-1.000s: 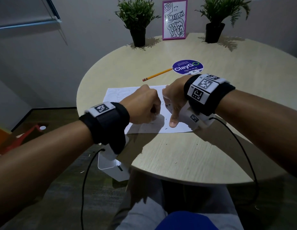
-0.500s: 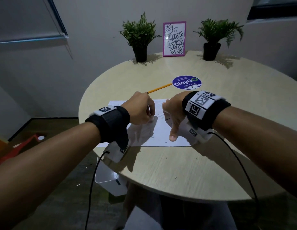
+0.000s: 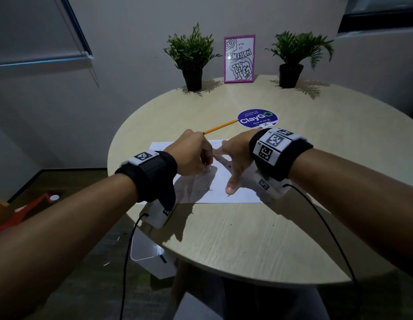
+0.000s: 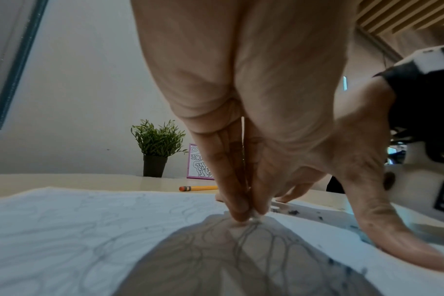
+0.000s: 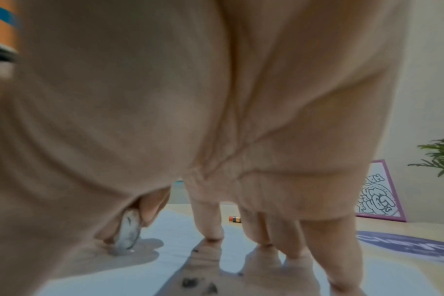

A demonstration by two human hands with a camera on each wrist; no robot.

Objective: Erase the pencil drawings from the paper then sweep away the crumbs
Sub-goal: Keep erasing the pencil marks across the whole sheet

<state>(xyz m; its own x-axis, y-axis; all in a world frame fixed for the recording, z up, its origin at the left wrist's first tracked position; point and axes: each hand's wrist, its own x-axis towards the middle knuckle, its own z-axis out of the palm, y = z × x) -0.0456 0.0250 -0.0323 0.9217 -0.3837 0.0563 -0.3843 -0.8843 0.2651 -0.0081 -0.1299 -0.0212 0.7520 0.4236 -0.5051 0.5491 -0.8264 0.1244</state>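
Note:
A white paper (image 3: 237, 192) with faint pencil drawings lies on the round wooden table (image 3: 247, 239). My left hand (image 3: 191, 155) pinches a small white eraser (image 4: 257, 217) and holds its tip down on the drawn lines (image 4: 254, 240). The eraser (image 5: 128, 230) looks grey and smudged in the right wrist view. My right hand (image 3: 233, 165) lies beside it to the right, fingers spread and thumb down, pressing on the sheet. Dark crumbs (image 4: 294, 211) are scattered on the paper near the right hand, and some crumbs (image 5: 190, 282) lie under its fingers.
A yellow pencil (image 3: 220, 127) lies just behind the paper, next to a purple round sticker (image 3: 257, 118). Two potted plants (image 3: 192, 58) (image 3: 292, 58) and a pink-framed picture (image 3: 239, 58) stand at the far edge. A white bin (image 3: 152, 257) sits under the table's left edge.
The view has pulled back and tilted up. My left hand has shifted slightly with the eraser over the paper. My right hand's fingers have spread out flat from a curled pose.

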